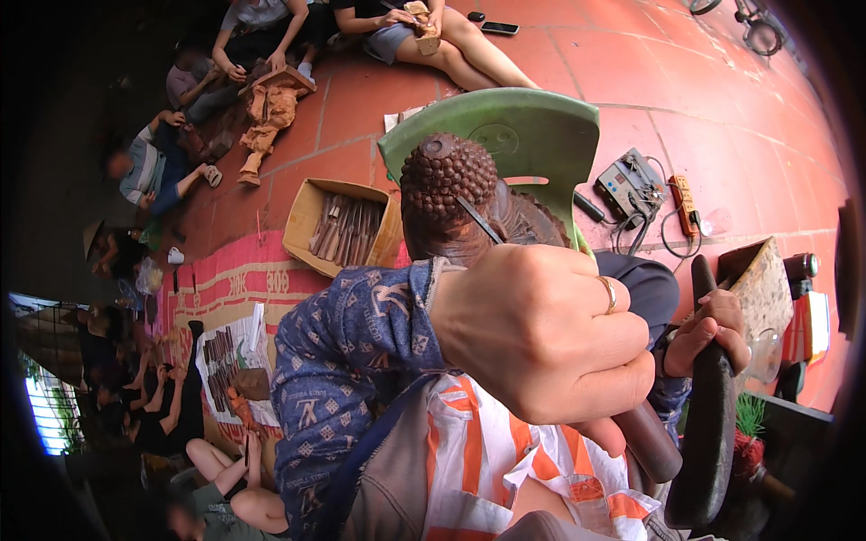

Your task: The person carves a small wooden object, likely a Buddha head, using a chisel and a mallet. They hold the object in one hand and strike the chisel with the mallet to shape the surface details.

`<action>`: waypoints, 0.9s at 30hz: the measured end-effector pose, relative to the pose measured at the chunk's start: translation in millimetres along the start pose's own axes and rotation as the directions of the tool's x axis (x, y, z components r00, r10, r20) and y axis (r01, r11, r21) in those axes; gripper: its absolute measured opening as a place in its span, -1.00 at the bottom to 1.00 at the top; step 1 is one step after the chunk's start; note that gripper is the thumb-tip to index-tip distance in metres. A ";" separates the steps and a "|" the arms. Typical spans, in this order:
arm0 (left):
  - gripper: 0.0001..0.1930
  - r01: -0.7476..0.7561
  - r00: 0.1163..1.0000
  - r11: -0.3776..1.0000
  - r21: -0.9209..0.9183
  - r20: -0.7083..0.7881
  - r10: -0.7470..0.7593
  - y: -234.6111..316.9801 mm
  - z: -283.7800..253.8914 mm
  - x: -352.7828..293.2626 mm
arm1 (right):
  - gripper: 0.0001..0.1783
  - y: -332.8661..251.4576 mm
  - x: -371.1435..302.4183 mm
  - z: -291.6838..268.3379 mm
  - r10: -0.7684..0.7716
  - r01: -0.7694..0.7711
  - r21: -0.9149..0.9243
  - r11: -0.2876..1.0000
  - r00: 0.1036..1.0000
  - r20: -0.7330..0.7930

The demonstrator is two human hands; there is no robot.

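My left hand [541, 334], with a ring on one finger, is closed around a chisel [648, 446]. Its brown round handle sticks out below the fist, and its narrow metal blade reaches the head of a dark wooden statue [446, 176]. Rows of round knobs cover that carved head; my fist hides part of the body. To the right, my right hand [717, 329] grips a dark, club-like wooden mallet [706, 428], its thick end hanging low, beside the chisel handle. Behind the statue stands a green plastic chair [550, 122].
A cardboard box [302, 221] of chisels sits left of the statue. More tools [221, 361] lie on paper over a patterned mat [239, 279]. A control box [629, 185] and orange power strip [683, 194] with cables are at right. Several people sit around, some with carvings [271, 113].
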State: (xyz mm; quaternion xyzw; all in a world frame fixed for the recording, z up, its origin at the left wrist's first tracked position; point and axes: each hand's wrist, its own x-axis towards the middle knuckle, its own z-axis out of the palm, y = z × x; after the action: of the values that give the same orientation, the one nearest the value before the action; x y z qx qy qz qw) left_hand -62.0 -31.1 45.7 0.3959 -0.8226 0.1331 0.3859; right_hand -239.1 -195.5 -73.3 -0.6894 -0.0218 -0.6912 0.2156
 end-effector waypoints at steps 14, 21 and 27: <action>-0.62 -0.072 0.997 0.997 -0.031 0.016 0.073 -2.5 -9.4 -7.2 | -0.76 -13.4 16.4 -7.1 -0.124 0.137 -0.174 0.975 0.989 0.080; -0.68 -0.164 0.985 0.986 -0.009 -0.054 0.163 -4.9 -6.0 -6.7 | -0.72 -25.6 23.7 -13.6 -0.092 0.150 -0.362 0.920 0.980 0.174; -0.72 -0.325 0.932 0.939 0.115 -0.129 0.338 -1.0 12.0 -5.8 | -0.73 -17.6 11.2 -3.7 -0.090 0.090 -0.219 0.972 0.996 0.012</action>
State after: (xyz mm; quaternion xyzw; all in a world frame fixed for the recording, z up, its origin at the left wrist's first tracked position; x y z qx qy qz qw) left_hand -65.4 -34.8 33.3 0.2578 -0.8399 0.2630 0.3987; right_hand -247.9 -183.7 -58.0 -0.7081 0.0230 -0.6976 0.1068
